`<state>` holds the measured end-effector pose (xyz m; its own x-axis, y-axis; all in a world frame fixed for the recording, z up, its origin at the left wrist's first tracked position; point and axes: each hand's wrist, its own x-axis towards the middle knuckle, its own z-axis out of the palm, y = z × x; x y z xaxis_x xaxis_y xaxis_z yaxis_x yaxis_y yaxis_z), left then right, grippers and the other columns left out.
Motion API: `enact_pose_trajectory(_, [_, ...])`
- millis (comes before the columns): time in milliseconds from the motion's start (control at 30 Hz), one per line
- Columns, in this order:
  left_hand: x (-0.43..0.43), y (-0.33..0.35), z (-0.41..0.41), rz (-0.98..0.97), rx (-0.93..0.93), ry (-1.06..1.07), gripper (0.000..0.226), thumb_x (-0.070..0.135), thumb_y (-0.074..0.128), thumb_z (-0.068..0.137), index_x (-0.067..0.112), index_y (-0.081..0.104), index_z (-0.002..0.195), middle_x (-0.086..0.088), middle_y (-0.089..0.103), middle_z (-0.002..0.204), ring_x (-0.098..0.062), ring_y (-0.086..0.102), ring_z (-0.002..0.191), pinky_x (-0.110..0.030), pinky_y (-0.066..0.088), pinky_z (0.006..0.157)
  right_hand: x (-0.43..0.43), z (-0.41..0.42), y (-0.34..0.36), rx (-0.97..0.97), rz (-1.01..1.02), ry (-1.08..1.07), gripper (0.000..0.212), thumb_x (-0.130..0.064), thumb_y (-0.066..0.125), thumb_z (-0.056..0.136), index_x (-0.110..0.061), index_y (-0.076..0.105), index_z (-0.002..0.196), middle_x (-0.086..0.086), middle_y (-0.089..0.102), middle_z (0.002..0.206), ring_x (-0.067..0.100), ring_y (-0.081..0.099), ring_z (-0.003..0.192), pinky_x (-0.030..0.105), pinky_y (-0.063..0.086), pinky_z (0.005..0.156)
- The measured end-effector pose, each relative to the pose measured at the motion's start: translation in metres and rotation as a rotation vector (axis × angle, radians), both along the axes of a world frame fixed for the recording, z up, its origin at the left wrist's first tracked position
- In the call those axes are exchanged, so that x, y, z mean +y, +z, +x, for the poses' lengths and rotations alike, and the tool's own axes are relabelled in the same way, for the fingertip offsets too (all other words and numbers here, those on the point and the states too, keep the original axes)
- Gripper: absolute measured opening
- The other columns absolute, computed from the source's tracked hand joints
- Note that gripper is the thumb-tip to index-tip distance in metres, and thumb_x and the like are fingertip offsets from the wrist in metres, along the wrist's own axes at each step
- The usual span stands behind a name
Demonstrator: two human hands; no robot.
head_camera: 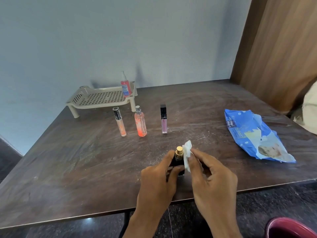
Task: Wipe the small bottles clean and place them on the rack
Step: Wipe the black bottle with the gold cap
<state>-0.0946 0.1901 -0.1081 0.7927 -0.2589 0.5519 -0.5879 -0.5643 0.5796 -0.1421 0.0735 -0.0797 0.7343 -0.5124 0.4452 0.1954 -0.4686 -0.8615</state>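
One red spray bottle stands on the rack, upper left of centre. Below, a slim tube, orange sprayer and lilac tube likely await wiping. Lower centre, the left hand grips a black bottle; the right hand pinches a wipe against it.

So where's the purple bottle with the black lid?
In the head view, the purple bottle stands upright on the table, near the middle, right of the orange spray bottle and left of the blue wipes packet.

Three bottles stand before the rack; pack right.
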Motion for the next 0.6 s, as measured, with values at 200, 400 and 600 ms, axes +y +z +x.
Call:
enact_pose_trajectory(200, [0.004, -0.002, 0.005, -0.011, 0.094, -0.05, 0.044, 0.045, 0.056, 0.093, 0.032, 0.058, 0.135, 0.013, 0.078, 0.094, -0.001, 0.071, 0.076, -0.016, 0.054, 0.07, -0.017, 0.036, -0.006, 0.188, -0.035, 0.134, 0.018, -0.023, 0.065, 0.09, -0.028, 0.074, 0.105, -0.036, 0.059, 0.076, -0.02, 0.058, 0.083, 0.004, 0.045, 0.077])
enact_pose_trajectory(400, [0.012, 0.008, 0.009, -0.059, 0.263, -0.133, 0.038, 0.03, 0.067, 0.094, 0.032, 0.061, 0.132, 0.027, 0.071, 0.099, 0.014, 0.066, 0.093, -0.004, 0.047, 0.078, -0.03, 0.025, -0.025, 0.11, 0.371, 0.094, 0.018, -0.021, 0.067, 0.088, -0.037, 0.071, 0.095, -0.02, 0.073, 0.092, -0.004, 0.067, 0.091, 0.03, 0.053, 0.089])
enact_pose_trajectory(600, [0.012, 0.013, 0.004, -0.209, 0.412, -0.19, 0.056, 0.031, 0.072, 0.088, 0.034, 0.051, 0.139, 0.024, 0.064, 0.123, 0.015, 0.06, 0.112, -0.003, 0.045, 0.089, -0.031, 0.015, -0.028, 0.062, 0.418, 0.102, 0.02, -0.019, 0.067, 0.088, -0.037, 0.071, 0.096, -0.018, 0.074, 0.094, 0.001, 0.068, 0.094, 0.03, 0.052, 0.089])
